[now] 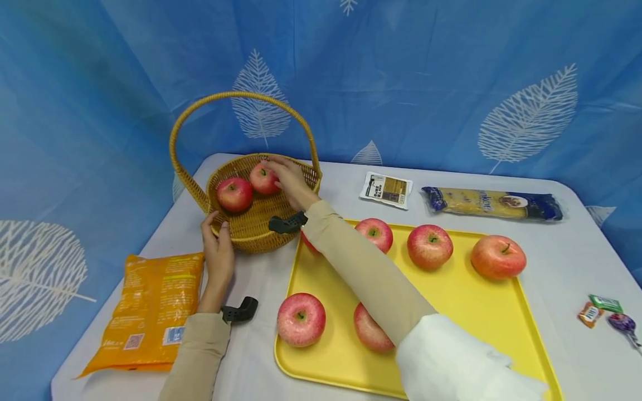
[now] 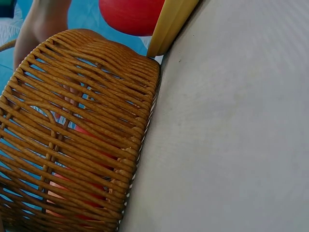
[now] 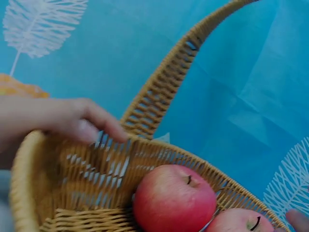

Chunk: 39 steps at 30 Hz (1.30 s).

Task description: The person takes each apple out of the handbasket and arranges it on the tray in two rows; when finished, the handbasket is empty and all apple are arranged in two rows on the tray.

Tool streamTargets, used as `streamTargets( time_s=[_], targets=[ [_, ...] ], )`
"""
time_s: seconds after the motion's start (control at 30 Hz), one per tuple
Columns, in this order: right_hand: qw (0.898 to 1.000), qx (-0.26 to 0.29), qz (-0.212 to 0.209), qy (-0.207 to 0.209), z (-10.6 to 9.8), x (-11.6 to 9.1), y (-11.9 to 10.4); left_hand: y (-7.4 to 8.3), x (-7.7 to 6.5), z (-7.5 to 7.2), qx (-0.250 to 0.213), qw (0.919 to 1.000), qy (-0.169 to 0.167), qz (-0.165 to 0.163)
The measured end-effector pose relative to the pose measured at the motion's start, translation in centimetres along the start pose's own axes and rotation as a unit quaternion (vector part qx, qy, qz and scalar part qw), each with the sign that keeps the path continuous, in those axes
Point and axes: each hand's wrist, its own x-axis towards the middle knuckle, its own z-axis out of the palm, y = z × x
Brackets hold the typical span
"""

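A wicker basket [image 1: 261,220] with a tall handle stands at the back left. Its near-left rim is gripped by my left hand [image 1: 219,259], thumb and fingers over the edge; the right wrist view shows this left hand [image 3: 63,118] at the rim too. Inside the basket lies one red apple [image 1: 234,195]. Beside it is a second apple [image 1: 262,177], held by my right hand [image 1: 291,181] with fingers curled over its right side. In the left wrist view, the woven basket wall [image 2: 82,130] hides most of the apples behind it.
Right of the basket is a yellow tray [image 1: 451,312] with several apples, including one at its near-left corner [image 1: 301,319]. An orange packet [image 1: 155,312] lies left. Behind the tray are a small sachet [image 1: 386,190] and a long noodle packet [image 1: 494,204]; wrapped candies [image 1: 606,303] lie far right.
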Motion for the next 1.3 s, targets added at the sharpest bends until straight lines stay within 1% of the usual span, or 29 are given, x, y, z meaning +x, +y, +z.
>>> streamTargets(
  time_s=[0.1, 0.23, 0.37, 0.5, 0.6, 0.63, 0.73, 0.77, 0.83, 1.0, 1.1, 1.2, 1.3],
  targets=[
    [1.0, -0.003, -0.019, 0.015, 0.0, 0.3, -0.1, -0.1, -0.1, -0.1, 0.003, 1.0, 0.0, -0.002],
    [0.999, -0.028, -0.02, 0.02, -0.4, 0.7, 0.4, -0.2, -0.3, -0.3, 0.005, 1.0, -0.003, -0.004],
    [0.999, -0.04, -0.011, 0.015, -1.0, 1.1, 1.2, -0.2, -0.6, -0.4, 0.005, 0.9999, -0.005, -0.009],
    [0.997, -0.076, -0.013, -0.001, -1.3, 1.4, 1.7, -0.1, -0.6, -0.4, 0.007, 0.9999, -0.011, -0.009],
    [0.993, -0.116, -0.005, -0.025, -1.2, 1.5, 1.6, 0.9, -0.9, -0.5, 0.005, 0.9999, -0.012, -0.009],
    [0.991, -0.126, -0.002, -0.036, -1.2, 1.6, 1.6, 1.5, -1.1, -0.5, 0.002, 0.9999, -0.011, -0.011],
    [0.988, -0.14, 0.013, -0.068, -1.3, 1.7, 1.4, 3.1, -1.7, -0.6, -0.003, 0.9999, -0.01, -0.013],
    [0.987, -0.143, 0.016, -0.078, -1.3, 1.8, 1.3, 3.4, -1.8, -0.6, -0.005, 0.9999, -0.01, -0.013],
    [0.985, -0.143, 0.022, -0.094, -1.4, 2.1, 1.2, 3.1, -1.5, -0.4, -0.009, 0.9998, -0.008, -0.012],
    [0.975, -0.18, 0.046, -0.122, -1.5, 2.4, 1.1, 0.5, -0.2, -0.1, -0.003, 1.0, -0.004, -0.004],
    [0.963, -0.222, 0.065, -0.136, -1.7, 2.4, 1.0, 0.1, -0.1, 0.0, -0.001, 1.0, -0.004, 0.002],
    [0.957, -0.244, 0.069, -0.141, -1.7, 2.3, 1.2, 0.0, -0.3, 0.1, -0.006, 1.0, -0.003, 0.007],
    [0.962, -0.235, 0.064, -0.127, -1.7, 2.3, 1.3, 0.1, -0.3, 0.1, -0.007, 0.9999, -0.003, 0.011]
  ],
)
